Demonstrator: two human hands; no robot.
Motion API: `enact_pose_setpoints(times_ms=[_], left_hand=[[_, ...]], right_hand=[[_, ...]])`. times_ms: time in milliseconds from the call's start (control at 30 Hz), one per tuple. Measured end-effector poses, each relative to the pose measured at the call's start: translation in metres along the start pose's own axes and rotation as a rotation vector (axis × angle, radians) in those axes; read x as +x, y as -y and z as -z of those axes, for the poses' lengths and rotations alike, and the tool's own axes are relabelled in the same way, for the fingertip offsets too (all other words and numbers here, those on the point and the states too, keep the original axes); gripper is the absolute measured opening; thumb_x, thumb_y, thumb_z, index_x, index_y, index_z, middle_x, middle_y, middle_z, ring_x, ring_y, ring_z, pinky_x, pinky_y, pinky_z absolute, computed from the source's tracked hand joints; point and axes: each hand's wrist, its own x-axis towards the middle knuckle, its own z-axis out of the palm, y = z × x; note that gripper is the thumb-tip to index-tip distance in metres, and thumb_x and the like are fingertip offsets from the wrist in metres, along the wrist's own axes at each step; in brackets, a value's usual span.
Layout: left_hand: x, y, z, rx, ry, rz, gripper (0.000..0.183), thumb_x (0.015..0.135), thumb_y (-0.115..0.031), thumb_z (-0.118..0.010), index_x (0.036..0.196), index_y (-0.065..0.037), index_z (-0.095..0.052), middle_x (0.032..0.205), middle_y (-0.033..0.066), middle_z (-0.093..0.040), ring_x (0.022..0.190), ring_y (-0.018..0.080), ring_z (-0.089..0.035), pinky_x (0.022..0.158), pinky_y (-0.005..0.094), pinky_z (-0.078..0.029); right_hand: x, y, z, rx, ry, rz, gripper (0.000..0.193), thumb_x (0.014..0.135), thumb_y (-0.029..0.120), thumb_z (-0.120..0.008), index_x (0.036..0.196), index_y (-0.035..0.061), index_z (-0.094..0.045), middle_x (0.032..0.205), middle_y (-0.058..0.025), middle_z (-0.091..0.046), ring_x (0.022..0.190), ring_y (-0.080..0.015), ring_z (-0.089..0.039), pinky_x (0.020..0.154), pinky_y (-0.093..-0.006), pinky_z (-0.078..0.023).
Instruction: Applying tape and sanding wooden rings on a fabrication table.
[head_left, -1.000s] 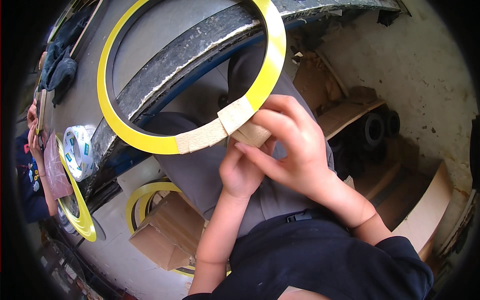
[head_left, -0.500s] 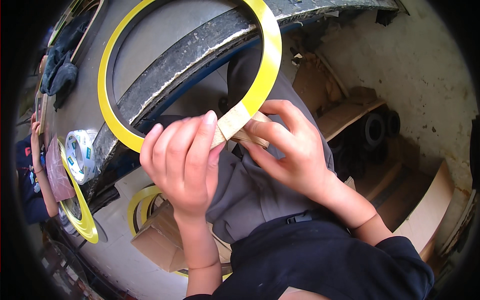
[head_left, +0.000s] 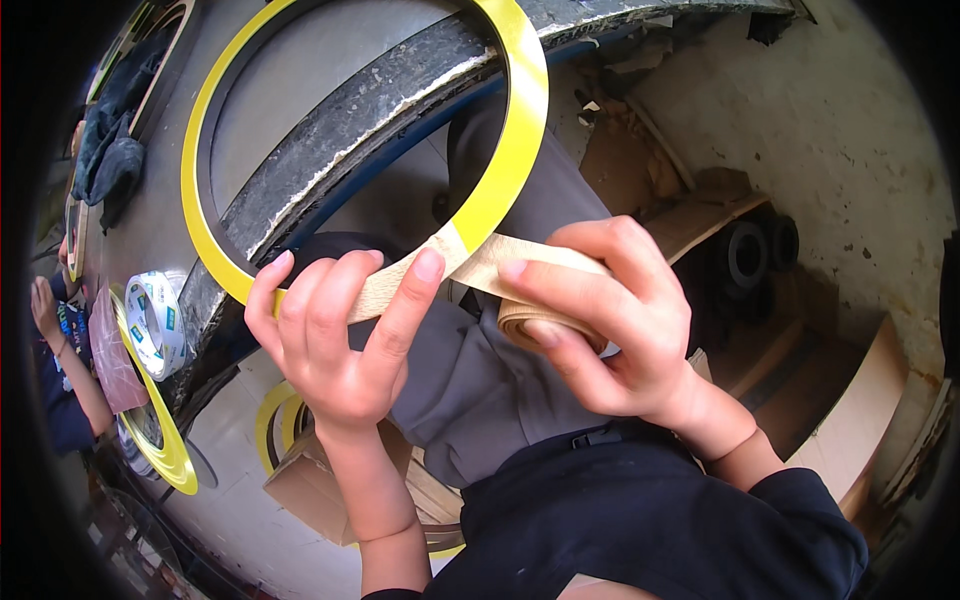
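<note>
A large, flat yellow ring [head_left: 527, 110] is held up before me, its upper part above the table's edge. My left hand [head_left: 345, 350] grips its lower side, fingers on the face and thumb against a beige textured strip wrapped on the ring. That strip runs rightward to a small roll of beige tape [head_left: 518, 322]. My right hand [head_left: 630, 325] is closed around this roll, with a short stretch of tape pulled out between the two hands. Part of the roll is hidden behind the right fingers.
At left, a white tape roll [head_left: 155, 325] stands by several yellow rings [head_left: 170, 450] and pink plastic [head_left: 108, 350]. Another person's arm [head_left: 78, 375] is beyond. The grey table [head_left: 190, 235] has a worn edge. A cardboard box [head_left: 310, 490] sits below; black rings [head_left: 747, 255] lie at right.
My right hand has moved right with the roll, drawing out more tape. My left hand has shifted slightly left, its fingers more spread along the strip. The ring moved slightly left.
</note>
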Motion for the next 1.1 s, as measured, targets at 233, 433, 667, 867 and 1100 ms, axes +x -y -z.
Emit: enact_pose_setpoints(times_ms=[233,433,667,867,1100], left_hand=[[0.019,-0.017,0.007,-0.194,0.03,0.14,0.028,0.08,-0.009,-0.076,0.108,-0.01,-0.076,0.108,0.0059,-0.072,0.095,0.0226,-0.062,0.107,0.0471,-0.038],[0.015,-0.016,0.003,-0.171,-0.021,0.178,0.027,0.08,-0.027,-0.081,0.106,-0.022,-0.077,0.102,-0.0063,-0.071,0.091,0.0158,-0.058,0.111,0.049,-0.032],[0.015,-0.023,-0.006,-0.202,-0.077,0.219,0.031,0.072,-0.027,-0.086,0.102,-0.026,-0.077,0.096,-0.0095,-0.069,0.094,0.0139,-0.056,0.113,0.0473,-0.027],[0.015,-0.022,-0.01,-0.177,-0.151,0.226,0.031,0.071,-0.025,-0.088,0.098,-0.029,-0.075,0.095,-0.012,-0.068,0.092,0.0132,-0.054,0.111,0.0459,-0.027],[0.013,-0.02,-0.007,-0.175,-0.159,0.209,0.022,0.075,-0.024,-0.086,0.091,-0.029,-0.072,0.095,-0.012,-0.069,0.092,0.013,-0.055,0.11,0.0482,-0.028]], right_hand=[[0.009,-0.006,-0.001,0.0,-0.081,0.037,0.035,0.074,0.009,-0.079,0.108,0.0014,-0.069,0.094,-0.0126,-0.064,0.078,-0.0281,-0.061,0.068,-0.0351,-0.049],[0.034,-0.007,0.004,-0.096,-0.126,0.111,0.025,0.084,0.007,-0.07,0.106,-0.0031,-0.067,0.095,-0.0156,-0.068,0.083,-0.025,-0.063,0.071,-0.0325,-0.05],[0.053,0.002,-0.006,-0.157,-0.173,0.067,0.006,0.082,0.003,-0.067,0.086,-0.0013,-0.068,0.078,-0.0102,-0.066,0.067,-0.0225,-0.059,0.063,-0.0305,-0.047],[0.062,0.0,-0.009,-0.147,-0.213,0.171,0.005,0.078,0.003,-0.062,0.078,0.0004,-0.066,0.073,-0.0097,-0.064,0.061,-0.0227,-0.055,0.059,-0.0316,-0.043],[0.077,0.004,-0.012,-0.181,-0.164,0.167,0.01,0.078,0.008,-0.062,0.07,0.0026,-0.065,0.067,-0.0082,-0.061,0.057,-0.0236,-0.05,0.059,-0.0318,-0.042]])
